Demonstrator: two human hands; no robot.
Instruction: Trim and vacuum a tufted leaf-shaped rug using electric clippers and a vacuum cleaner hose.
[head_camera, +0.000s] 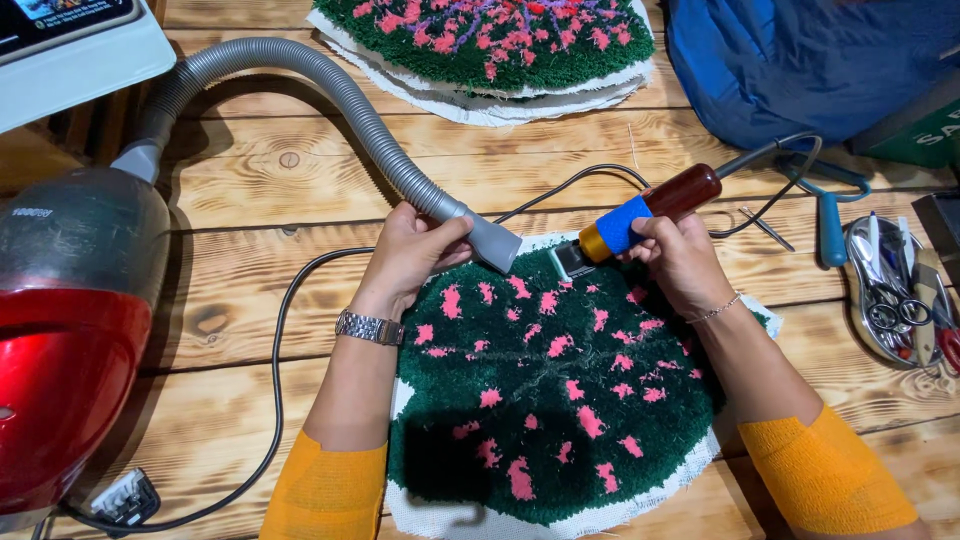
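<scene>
The person sits at a wooden surface (300, 190) with a round green rug (550, 400) lying flat in front of them. The rug has pink spots and a white cloth edge. The left hand (415, 250) is wrapped tight around the end of a grey vacuum hose (330, 95), and the hose mouth (497, 245) points down at the far edge of the rug. The hose bends back to a red vacuum cleaner (70, 340) on the left. The right hand (680, 255) is closed around a trimmer (640, 215) with a brown handle and a blue band. Its cutting head (570, 260) touches the rug right beside the hose mouth. A black cord (275, 370) runs across the wood.

It looks like the person is shaving the fluffy top of the rug at its far edge while the hose sucks up the fuzz. Only that edge is being worked now, so I think much of the rug is left to do. The next move likely needs both hands to slide along together, with the cutter kept flat and light so it does not dig in.

Another flowery rug (480, 45) lies farther back, and a tray of scissors (895, 300) sits on the right.
</scene>
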